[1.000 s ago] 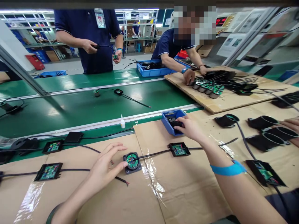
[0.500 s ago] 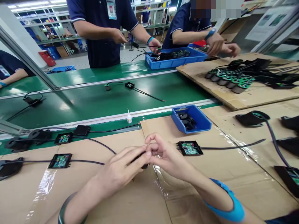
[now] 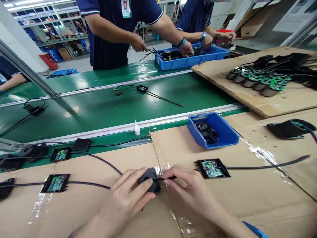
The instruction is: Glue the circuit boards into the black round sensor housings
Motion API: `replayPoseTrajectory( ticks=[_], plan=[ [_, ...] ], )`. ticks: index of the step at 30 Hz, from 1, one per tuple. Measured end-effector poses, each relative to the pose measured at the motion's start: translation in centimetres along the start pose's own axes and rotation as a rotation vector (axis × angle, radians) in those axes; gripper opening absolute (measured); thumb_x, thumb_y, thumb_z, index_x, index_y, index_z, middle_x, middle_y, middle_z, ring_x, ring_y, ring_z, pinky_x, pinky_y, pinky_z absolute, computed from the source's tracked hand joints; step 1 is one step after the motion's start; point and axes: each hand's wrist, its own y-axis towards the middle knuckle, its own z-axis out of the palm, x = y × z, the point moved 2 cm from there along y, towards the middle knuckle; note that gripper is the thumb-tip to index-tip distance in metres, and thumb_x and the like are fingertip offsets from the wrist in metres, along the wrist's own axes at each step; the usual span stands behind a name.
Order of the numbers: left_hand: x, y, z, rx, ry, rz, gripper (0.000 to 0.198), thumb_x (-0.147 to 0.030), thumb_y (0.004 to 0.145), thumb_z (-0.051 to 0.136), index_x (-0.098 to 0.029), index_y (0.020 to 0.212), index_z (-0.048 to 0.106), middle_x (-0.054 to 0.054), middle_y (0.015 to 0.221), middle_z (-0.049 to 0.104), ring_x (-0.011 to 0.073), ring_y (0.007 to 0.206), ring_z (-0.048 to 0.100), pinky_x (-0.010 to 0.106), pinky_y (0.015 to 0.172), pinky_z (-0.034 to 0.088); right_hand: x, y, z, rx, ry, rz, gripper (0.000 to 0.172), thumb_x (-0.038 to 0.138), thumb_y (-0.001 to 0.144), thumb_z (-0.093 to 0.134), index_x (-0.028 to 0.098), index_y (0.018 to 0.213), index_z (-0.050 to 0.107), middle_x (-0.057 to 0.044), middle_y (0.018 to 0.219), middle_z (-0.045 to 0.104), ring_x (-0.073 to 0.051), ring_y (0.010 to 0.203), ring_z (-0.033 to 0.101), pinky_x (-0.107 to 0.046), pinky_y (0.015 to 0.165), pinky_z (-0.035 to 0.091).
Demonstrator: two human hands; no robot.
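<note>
My left hand (image 3: 132,195) presses its fingers over a round black plastic housing (image 3: 151,175) on the cardboard, thumb and fingertips on its edge and top. A black cable (image 3: 162,179) comes out of the housing toward the right. My right hand (image 3: 189,185) pinches that cable between thumb and forefinger, close beside the housing. Past my right fingers lies an open black box with a green circuit board (image 3: 213,168), and another cable runs from it to the right.
Another open circuit-board box (image 3: 55,183) lies at left with its cables. A blue bin (image 3: 228,135) of black parts and a small white bottle (image 3: 137,129) stand ahead. Beyond the green conveyor (image 3: 99,102), co-workers reach into a blue tray (image 3: 173,64). A raised board (image 3: 247,94) carries motor parts.
My right hand has lowered and now pinches the cable, and the housing shows flat under my left fingers. Across the conveyor, a co-worker's hand has moved into the blue tray.
</note>
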Motion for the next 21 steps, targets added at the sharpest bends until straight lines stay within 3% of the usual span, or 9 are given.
replayPoseTrajectory(
  ticks=[12, 21],
  plan=[
    [0.1, -0.1, 1.2, -0.05, -0.011, -0.025, 0.016, -0.025, 0.089, 0.063, -0.017, 0.102, 0.069, 0.013, 0.107, 0.064, 0.021, 0.094, 0.061, 0.034, 0.075, 0.061, 0.0, 0.0, -0.1, -0.009, -0.02, -0.027, 0.013, 0.013, 0.091, 0.053, 0.022, 0.089, 0.062, -0.001, 0.078, 0.068, -0.014, 0.072, 0.065, -0.024, 0.062, 0.052],
    [-0.1, 0.5, 0.9, -0.079, 0.038, 0.009, 0.018, -0.03, 0.087, 0.067, -0.016, 0.098, 0.072, 0.012, 0.097, 0.066, 0.0207, 0.088, 0.063, 0.034, 0.068, 0.06, 0.1, -0.1, -0.1, -0.012, -0.017, -0.03, 0.013, 0.014, 0.091, 0.052, 0.022, 0.088, 0.062, -0.002, 0.077, 0.069, -0.016, 0.071, 0.066, -0.026, 0.063, 0.053]
  ],
)
